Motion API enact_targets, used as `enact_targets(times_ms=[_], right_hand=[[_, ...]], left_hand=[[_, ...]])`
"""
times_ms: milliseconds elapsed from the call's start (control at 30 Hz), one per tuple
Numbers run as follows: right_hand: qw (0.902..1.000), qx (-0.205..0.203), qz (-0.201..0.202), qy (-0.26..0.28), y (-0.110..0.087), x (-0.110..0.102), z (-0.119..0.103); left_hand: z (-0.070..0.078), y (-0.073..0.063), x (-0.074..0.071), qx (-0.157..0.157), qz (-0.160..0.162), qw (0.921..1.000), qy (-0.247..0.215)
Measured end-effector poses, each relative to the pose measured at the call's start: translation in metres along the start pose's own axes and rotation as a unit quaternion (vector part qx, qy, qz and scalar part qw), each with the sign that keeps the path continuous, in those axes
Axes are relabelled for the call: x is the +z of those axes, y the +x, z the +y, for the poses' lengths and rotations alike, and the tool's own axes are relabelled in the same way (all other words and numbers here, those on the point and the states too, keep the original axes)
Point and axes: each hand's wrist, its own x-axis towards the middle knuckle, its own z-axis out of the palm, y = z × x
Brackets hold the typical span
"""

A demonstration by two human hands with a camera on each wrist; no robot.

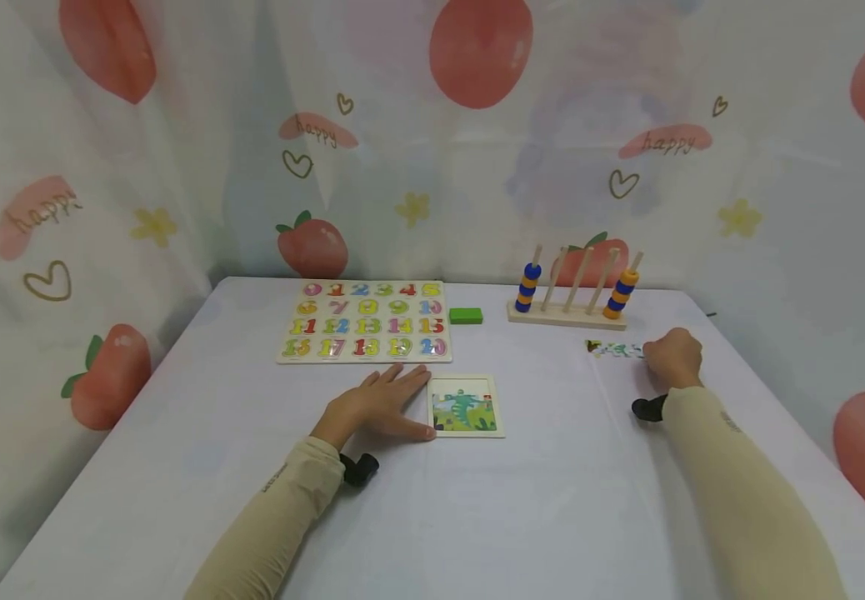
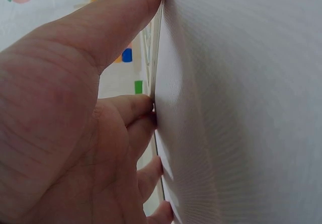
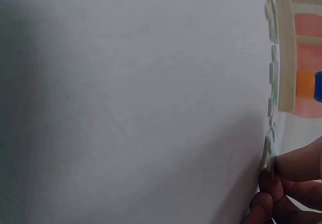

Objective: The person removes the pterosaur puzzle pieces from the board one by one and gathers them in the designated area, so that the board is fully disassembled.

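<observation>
On the white tabletop [image 1: 552,500], a square tray [image 1: 470,434] contains a green creature picture [image 1: 464,408]. The left hand [image 1: 376,407], fingers spread, touches the tray's left side; the right hand [image 1: 674,358] pinches a small piece [image 3: 269,148] beside other pieces [image 1: 614,350], near the peg stand [image 1: 567,317].

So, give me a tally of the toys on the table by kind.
Number board: 1
Picture board: 1
Bead stand, with its beads: 1
Green block: 1
Total: 4, plus small loose pieces, which I can't count reliably.
</observation>
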Motion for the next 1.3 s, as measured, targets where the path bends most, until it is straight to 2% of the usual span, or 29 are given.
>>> enact_targets(times_ms=[133,300,500,833,1133,1300], right_hand=[[0.9979,-0.042,0.006,-0.049,-0.004,-0.001,0.003],[0.9962,-0.059,0.012,-0.063,-0.006,-0.003,0.005],[0.9990,-0.044,0.010,-0.005,-0.012,-0.006,0.003],[0.9957,-0.062,0.012,0.067,-0.029,-0.003,-0.015],[0.9895,-0.112,-0.002,0.092,-0.053,0.004,-0.037],[0.9819,-0.148,-0.009,0.117,-0.069,0.008,-0.051]], left_hand=[[0.002,0.002,0.000,0.004,0.001,1.0000,0.001],[0.004,0.002,-0.002,0.004,0.003,1.0000,0.004],[0.003,0.002,-0.002,-0.001,-0.001,1.0000,0.006],[0.002,0.002,0.000,-0.007,-0.005,1.0000,0.003],[0.000,0.003,0.001,-0.003,-0.001,1.0000,0.003],[0.001,0.001,-0.001,0.001,0.000,1.0000,-0.002]])
